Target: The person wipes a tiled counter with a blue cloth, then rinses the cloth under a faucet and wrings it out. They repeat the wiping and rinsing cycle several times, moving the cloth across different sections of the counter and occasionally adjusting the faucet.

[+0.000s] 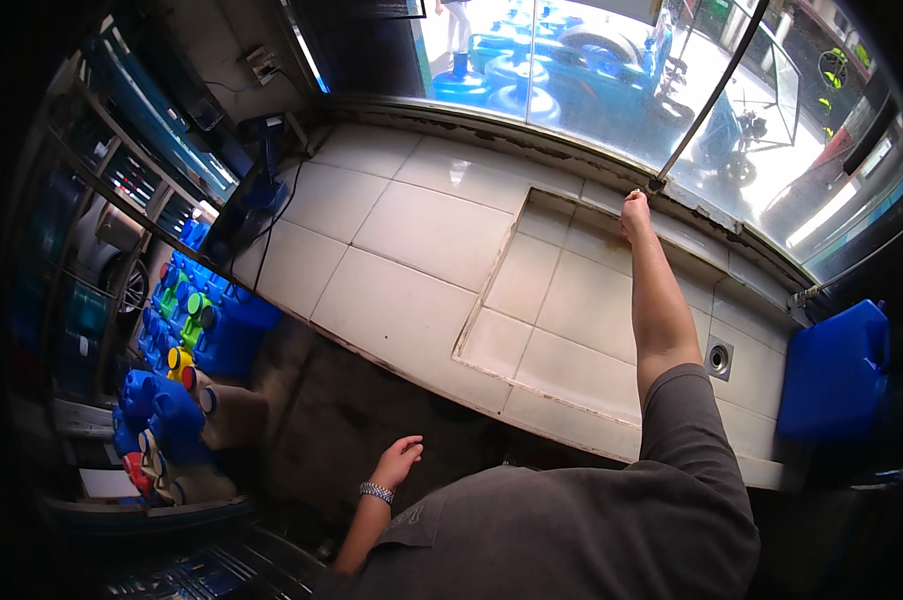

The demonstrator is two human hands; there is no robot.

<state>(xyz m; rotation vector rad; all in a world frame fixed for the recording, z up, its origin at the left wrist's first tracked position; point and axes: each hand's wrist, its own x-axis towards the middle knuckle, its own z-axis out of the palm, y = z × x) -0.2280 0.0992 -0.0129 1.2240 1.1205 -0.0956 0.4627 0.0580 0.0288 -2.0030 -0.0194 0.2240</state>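
My right hand (pixel 634 217) reaches across a white tiled counter (pixel 414 210) to the window ledge, beside the foot of a dark metal rod (pixel 710 97). Its fingers are closed, and a small pale thing shows at their tips, too small to name. Below the forearm lies a sunken tiled basin (pixel 579 289) with a square metal drain (pixel 718 358) to the right. My left hand (pixel 399 459), with a metal watch band (pixel 377 492) at the wrist, hangs near my body below the counter's front edge. Its fingers are slightly bent and hold nothing.
A blue plastic jerrycan (pixel 834 371) stands at the counter's right end. On the left are a dark electric fan (pixel 265 161) with a black cord (pixel 275 217). Several coloured jerrycans (pixel 174 412) crowd the lower left. Blue water jugs (pixel 459 86) and a person (pixel 459 26) show beyond the glass.
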